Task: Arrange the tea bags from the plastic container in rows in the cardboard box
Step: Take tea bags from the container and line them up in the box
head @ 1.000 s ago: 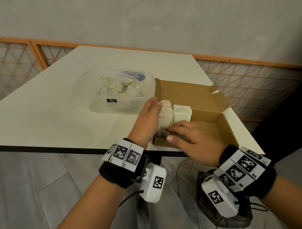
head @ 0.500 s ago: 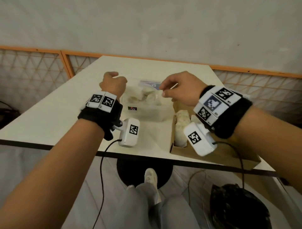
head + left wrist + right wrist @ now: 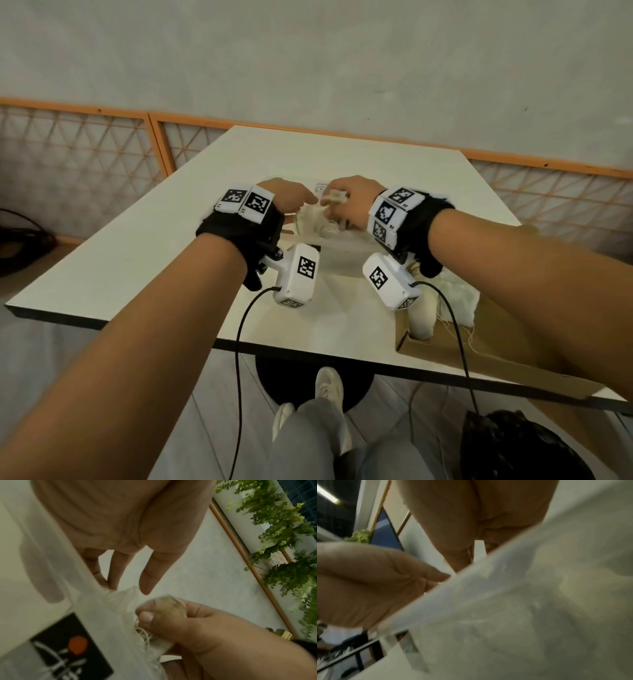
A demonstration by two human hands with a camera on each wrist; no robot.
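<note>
Both hands are over the clear plastic container [image 3: 342,250] at mid-table. My right hand [image 3: 337,202] pinches a tea bag [image 3: 335,197] lifted above the loose white tea bags [image 3: 313,219] inside. In the left wrist view that hand [image 3: 150,614] grips the brownish tea bag [image 3: 171,608] between thumb and finger. My left hand [image 3: 306,202] reaches down with straight fingers [image 3: 115,577] touching a white tea bag [image 3: 120,597], the thumb just off it. The cardboard box [image 3: 445,353] at right holds rows of tea bags [image 3: 423,318], partly hidden by my right wrist.
The white table [image 3: 171,260] ends in a dark front edge close to my body. A black bag [image 3: 513,445] lies on the floor at lower right. Cables hang from both wrist cameras. An orange lattice railing [image 3: 102,144] runs behind the table.
Both hands left the cardboard box, where they pressed the tea bag rows, and moved up to the plastic container. The right hand has taken hold of a tea bag.
</note>
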